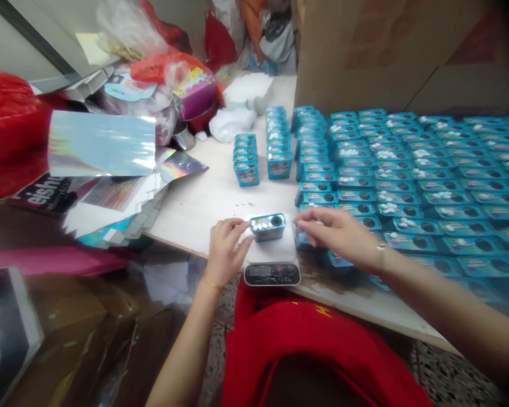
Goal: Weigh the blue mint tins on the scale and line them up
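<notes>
A small blue box [268, 233] stands on a white scale [272, 274] at the table's front edge, with several white pellets and a dark round hole on its top. At the box's left end my left hand [229, 249] has thumb and fingertips pinched together by a white pellet. To the right of the box, my right hand [337, 232] is closed in a pinch over the edge of the box rows; what its fingertips hold is too small to make out.
Many blue boxes [411, 183] in rows cover the right side, some with white pellets on top. Two shorter rows [246, 161] stand mid-table. Shiny sheets [102, 144], bags and a purple box [195, 96] lie left; a large cardboard box [398, 56] stands behind.
</notes>
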`<state>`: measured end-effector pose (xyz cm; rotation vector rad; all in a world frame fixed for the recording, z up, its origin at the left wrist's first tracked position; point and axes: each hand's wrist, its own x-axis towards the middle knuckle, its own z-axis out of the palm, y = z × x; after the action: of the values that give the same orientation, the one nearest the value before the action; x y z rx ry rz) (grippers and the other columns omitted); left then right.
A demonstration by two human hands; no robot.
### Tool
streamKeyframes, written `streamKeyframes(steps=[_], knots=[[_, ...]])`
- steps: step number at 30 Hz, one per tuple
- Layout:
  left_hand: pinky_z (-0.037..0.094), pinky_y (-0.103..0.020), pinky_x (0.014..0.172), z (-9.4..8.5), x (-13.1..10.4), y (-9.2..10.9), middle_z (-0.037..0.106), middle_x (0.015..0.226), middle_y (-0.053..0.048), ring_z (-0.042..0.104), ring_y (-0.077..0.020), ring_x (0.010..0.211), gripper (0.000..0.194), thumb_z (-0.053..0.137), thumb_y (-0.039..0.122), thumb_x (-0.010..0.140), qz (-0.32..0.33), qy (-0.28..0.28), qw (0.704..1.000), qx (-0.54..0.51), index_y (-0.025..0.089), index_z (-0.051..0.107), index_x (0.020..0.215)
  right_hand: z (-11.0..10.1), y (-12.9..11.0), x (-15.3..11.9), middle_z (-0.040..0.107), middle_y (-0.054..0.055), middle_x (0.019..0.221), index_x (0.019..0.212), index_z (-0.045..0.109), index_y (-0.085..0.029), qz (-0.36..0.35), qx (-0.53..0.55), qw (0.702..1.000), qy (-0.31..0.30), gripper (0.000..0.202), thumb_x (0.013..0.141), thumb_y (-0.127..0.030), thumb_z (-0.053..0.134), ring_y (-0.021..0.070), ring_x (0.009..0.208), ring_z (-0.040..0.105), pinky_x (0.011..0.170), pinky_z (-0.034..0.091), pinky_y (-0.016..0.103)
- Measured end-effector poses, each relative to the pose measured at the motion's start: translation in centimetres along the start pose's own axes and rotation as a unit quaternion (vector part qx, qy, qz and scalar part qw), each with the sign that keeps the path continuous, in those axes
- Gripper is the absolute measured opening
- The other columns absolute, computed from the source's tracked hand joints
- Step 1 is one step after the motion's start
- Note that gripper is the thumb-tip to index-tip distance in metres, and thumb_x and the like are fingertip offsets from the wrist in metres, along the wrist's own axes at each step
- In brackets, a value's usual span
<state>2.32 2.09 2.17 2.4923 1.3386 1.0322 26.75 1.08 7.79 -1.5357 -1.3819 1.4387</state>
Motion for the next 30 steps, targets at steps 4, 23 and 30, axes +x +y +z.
streamKeyframes(steps=[4, 23, 30], knots=[[0.036, -0.035, 0.080, -0.2, 1.5, 0.1, 0.058, 0.099, -0.007, 0.053, -0.0201, 0.090, 0.024, 0.055, 0.030, 0.089, -0.005, -0.037, 0.999, 0.034, 0.021, 0.060, 0.111, 1.9, -1.1, 3.0, 0.053, -0.003, 0.055, 0.081, 0.064, -0.014, -0.113, -0.140, 0.984, -0.011, 0.011, 0.083, -0.016, 0.053, 0.0095, 0.050, 0.046, 0.052, 0.038, 0.023], [0.030, -0.034, 0.075, 0.4, 2.0, 1.1, 0.058, 0.086, -0.003, 0.051, -0.0181, 0.083, 0.016, 0.054, 0.031, 0.090, -0.042, -0.068, 0.995, 0.052, 0.022, 0.063, 0.100, 0.7, -0.7, 3.7, 0.056, -0.001, 0.059, 0.081, 0.061, -0.012, 0.068, 0.193, 0.978, -0.045, 0.010, 0.074, -0.019, 0.063, 0.0058, 0.050, 0.046, 0.046, 0.030, 0.019], [0.027, -0.035, 0.073, 1.2, 4.2, 2.5, 0.060, 0.086, -0.002, 0.051, -0.0193, 0.084, 0.012, 0.055, 0.031, 0.090, -0.025, -0.162, 0.983, 0.081, 0.021, 0.062, 0.090, -0.1, 0.0, 2.8, 0.054, -0.004, 0.052, 0.084, 0.058, -0.012, 0.072, 0.129, 0.989, -0.029, 0.006, 0.080, -0.016, 0.056, 0.0048, 0.044, 0.042, 0.043, 0.028, 0.017]])
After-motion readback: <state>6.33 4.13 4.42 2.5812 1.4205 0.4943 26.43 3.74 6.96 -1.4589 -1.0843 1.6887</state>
